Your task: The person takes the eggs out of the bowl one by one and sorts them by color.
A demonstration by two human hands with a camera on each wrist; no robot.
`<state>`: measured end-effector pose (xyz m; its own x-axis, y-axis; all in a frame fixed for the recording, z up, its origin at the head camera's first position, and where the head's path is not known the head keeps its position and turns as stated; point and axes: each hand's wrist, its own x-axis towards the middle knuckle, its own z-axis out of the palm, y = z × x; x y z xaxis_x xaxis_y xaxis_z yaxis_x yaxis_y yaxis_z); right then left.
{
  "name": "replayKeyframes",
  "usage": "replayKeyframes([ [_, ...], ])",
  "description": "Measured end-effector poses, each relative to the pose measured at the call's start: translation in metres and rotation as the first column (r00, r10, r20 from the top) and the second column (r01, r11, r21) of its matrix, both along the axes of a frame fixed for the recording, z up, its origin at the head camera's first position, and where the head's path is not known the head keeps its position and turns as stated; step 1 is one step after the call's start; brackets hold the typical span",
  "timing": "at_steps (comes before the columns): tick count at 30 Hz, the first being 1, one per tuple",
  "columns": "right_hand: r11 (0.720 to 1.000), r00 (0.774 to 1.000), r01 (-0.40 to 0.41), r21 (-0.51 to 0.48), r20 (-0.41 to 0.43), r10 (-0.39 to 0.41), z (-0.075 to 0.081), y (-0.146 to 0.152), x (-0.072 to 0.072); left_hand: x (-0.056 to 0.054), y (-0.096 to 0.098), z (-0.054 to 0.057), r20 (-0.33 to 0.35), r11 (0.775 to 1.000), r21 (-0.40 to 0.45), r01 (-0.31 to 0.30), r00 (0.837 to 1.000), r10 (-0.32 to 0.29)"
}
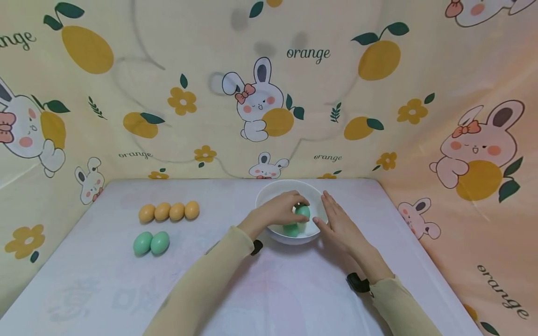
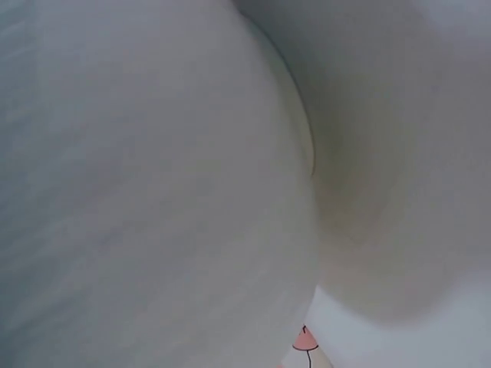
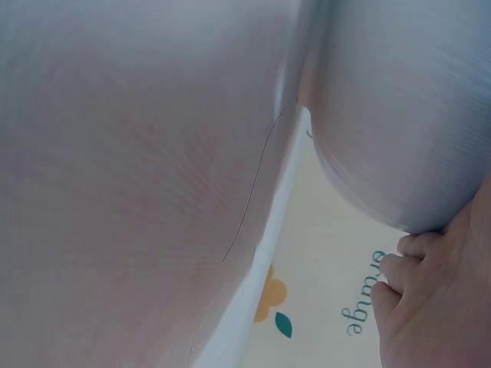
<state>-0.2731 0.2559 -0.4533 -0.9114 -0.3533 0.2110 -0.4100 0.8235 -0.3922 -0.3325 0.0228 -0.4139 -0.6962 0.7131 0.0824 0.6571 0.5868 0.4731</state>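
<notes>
In the head view, a white bowl (image 1: 277, 187) stands toward the back of the table. My left hand (image 1: 277, 209) reaches over its rim from the left and pinches a green egg (image 1: 303, 213) between thumb and fingers. Below it, more green (image 1: 290, 229) shows inside the bowl, partly hidden by the hand. My right hand (image 1: 340, 226) lies along the bowl's right side, its fingers extended against the rim. The right wrist view shows the fingers of that hand touching the bowl's outer wall (image 3: 399, 107). Pale, blurred surfaces fill most of the left wrist view.
On the left of the table (image 1: 210, 294), several yellow eggs (image 1: 169, 211) form a row. Two green eggs (image 1: 151, 243) sit side by side in front of them. A cloth (image 1: 210, 42) printed with rabbits and oranges hangs behind and along both sides.
</notes>
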Motion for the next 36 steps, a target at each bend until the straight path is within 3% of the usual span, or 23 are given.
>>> replayKeyframes([
  [11,1.000,1.000,0.005,0.003,0.003,-0.005,0.000,-0.001,-0.001,0.014,-0.022,0.014,-0.019,0.989,0.146,-0.012,1.000,0.015],
  [26,0.999,0.999,0.031,0.016,0.028,-0.032,0.000,-0.002,0.001,0.040,-0.068,0.023,-0.048,0.931,0.364,-0.033,0.997,0.054],
  [30,0.999,0.999,0.035,0.024,0.026,-0.036,0.000,-0.003,0.001,0.048,-0.082,0.024,-0.046,0.932,0.358,-0.056,0.996,0.077],
  [36,0.999,0.999,0.035,0.026,0.029,-0.036,0.001,-0.003,0.000,0.056,-0.105,0.023,-0.075,0.953,0.296,-0.073,0.992,0.099],
])
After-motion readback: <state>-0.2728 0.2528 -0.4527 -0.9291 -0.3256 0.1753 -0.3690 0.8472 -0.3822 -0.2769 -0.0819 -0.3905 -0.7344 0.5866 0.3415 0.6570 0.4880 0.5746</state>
